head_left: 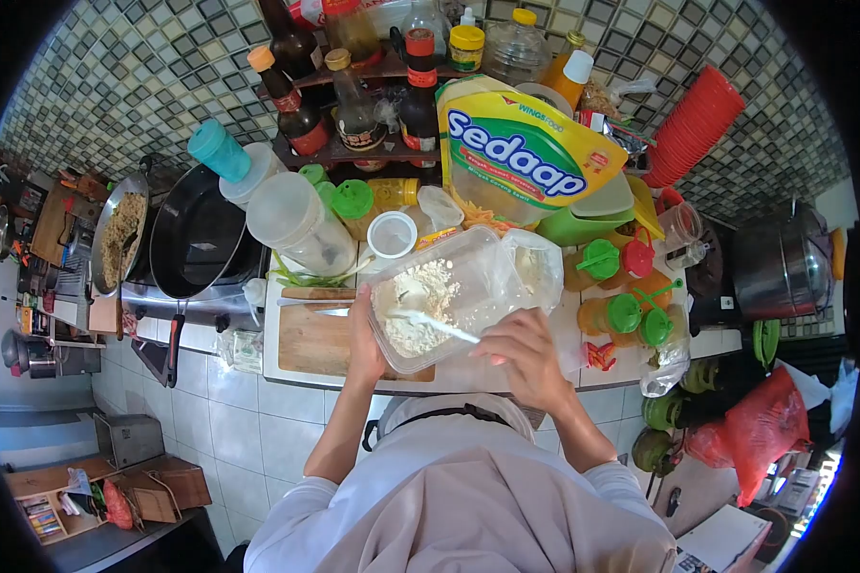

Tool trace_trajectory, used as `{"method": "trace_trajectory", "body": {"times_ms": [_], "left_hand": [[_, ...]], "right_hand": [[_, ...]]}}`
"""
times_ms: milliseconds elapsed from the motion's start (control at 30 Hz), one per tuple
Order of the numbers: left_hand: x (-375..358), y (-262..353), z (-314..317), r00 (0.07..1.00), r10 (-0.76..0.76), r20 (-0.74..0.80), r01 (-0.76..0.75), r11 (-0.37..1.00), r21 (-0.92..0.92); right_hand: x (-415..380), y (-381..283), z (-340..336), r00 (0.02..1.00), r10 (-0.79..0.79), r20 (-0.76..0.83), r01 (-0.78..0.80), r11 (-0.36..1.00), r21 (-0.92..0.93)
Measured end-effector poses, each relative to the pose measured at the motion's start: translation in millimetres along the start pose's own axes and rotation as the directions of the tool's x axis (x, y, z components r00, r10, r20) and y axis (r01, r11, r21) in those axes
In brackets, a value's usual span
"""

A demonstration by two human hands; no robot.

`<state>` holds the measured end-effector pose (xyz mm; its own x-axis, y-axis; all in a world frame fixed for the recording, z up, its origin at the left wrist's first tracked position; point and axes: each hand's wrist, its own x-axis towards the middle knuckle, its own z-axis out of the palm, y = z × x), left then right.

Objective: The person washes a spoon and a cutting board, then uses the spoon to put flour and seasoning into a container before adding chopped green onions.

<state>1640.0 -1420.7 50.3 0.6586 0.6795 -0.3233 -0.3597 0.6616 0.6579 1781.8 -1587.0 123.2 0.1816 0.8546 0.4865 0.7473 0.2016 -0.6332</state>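
The left hand [364,341] grips the left end of the plastic box [476,291], over the right part of the cutting board [308,346]. The right hand [526,359] pinches the spoon [441,327], its head among the flour [436,285]. Flour could spill over the near rim if the box tips. The left fingers are partly hidden; whether the board supports the box is unclear.

I hold a container [478,285] of clear, smooth, glossy plastic and a spoon [441,326] that looks like smooth plastic, with powder [415,336] that is matt and lumpy. Around me, the cutting board [317,349] is matt wood, the printed pouch [526,143] glossy plastic film, and the big pot [784,263] shiny, smooth metal.
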Motion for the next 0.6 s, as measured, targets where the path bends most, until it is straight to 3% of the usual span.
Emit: {"method": "trace_trajectory", "body": {"times_ms": [67, 200, 400, 467, 600], "left_hand": [[6.1, -7.4, -14.9, 1.000, -0.001, -0.004, 0.001, 1.000, 0.021], [6.1, -6.6, -12.6, 0.997, -0.042, 0.058, 0.043, 0.999, -0.015], [2.7, -2.7, 1.4, 1.000, -0.016, 0.023, 0.017, 0.998, -0.056], [3.4, -1.5, -1.7, 1.000, -0.018, 0.020, 0.019, 0.998, -0.055], [7.1, -4.1, -7.2, 0.997, -0.066, 0.034, 0.066, 0.998, -0.001]], "right_hand": [[-1.8, 4.6, -8.5, 0.988, 0.017, -0.156, -0.029, 0.997, -0.073], [-5.3, 14.1, -4.5, 0.966, 0.071, -0.250, -0.123, 0.973, -0.197], [-8.4, 4.0, -4.5, 0.998, 0.007, -0.055, -0.012, 0.996, -0.093], [-9.2, 9.9, -16.0, 0.972, 0.079, -0.220, -0.090, 0.995, -0.040], [-11.1, 16.3, -21.2, 0.949, 0.252, -0.189, -0.237, 0.967, 0.097]]}}
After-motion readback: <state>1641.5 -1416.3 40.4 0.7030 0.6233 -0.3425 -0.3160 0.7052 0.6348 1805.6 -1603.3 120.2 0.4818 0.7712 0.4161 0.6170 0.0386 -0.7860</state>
